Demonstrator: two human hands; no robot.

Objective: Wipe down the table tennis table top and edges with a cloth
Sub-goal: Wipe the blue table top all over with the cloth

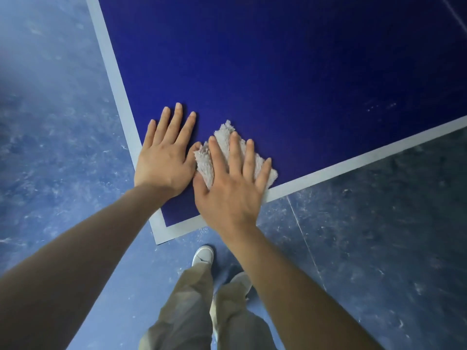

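Right hand (pixel 227 188): lay flat, palm down, on top of the cloth (pixel 222 147), fingers straight and spread, thumb along the cloth's left edge. It pressed the cloth to the surface and did not curl round it.

Left hand (pixel 164 157): lay flat, palm down, directly on the table, just beside the right hand. Fingers were straight and slightly fanned; it held nothing. The thumb tip reached to, or nearly to, the cloth's left corner; whether it touched could not be told.

Cloth: pale grey, fluffy pile, bunched into a rough diamond. It rested on the table near the corner closest to the person, its lower right part reaching the white border line (pixel 353 165).

Table tennis table (pixel 278 72): deep blue top, edged by the white border line on both visible sides, which met at a corner just ahead of the person's feet. Faint pale specks showed on the top at right.

Floor (pixel 63 147): mottled blue, scuffed, with a thin pale seam running at right.

Person: bare forearms extended from the lower corners; khaki trousers (pixel 192 311) and a white shoe (pixel 203 256) stood below the table corner.
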